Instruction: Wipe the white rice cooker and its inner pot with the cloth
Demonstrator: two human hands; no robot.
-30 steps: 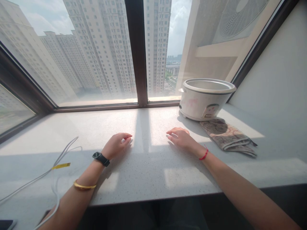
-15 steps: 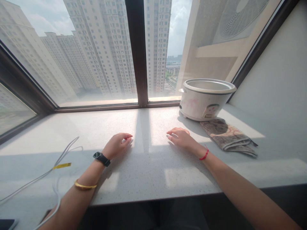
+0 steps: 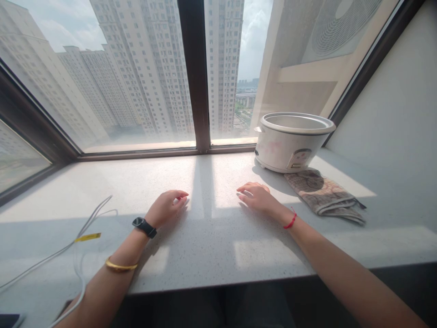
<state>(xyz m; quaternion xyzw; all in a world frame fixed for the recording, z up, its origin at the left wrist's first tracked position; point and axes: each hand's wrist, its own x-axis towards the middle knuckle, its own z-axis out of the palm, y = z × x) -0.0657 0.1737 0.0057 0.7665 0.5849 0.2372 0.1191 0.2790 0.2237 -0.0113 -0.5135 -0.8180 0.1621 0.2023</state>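
Note:
My left hand [image 3: 167, 207] rests on the pale speckled counter [image 3: 201, 255], its fingers loosely curved and a small gap between thumb and forefinger. It holds nothing; a black watch and a gold bangle are on that arm. Across from it, my right hand [image 3: 255, 196] also lies on the counter, relaxed, fingers apart and empty, with a red cord bracelet at the wrist. Nearest to the right hand are a white rice cooker [image 3: 285, 148] without a lid and a folded patterned brown cloth [image 3: 322, 193], which lies against the cooker's base.
A white cable [image 3: 59, 249] with a yellow tag [image 3: 88, 237] lies at the left, passing by my left forearm. Part of a dark device [image 3: 10, 320] shows in the lower left corner. Windows with a dark frame [image 3: 202, 91] bound the counter's back; a wall [image 3: 392, 123] stands at the right.

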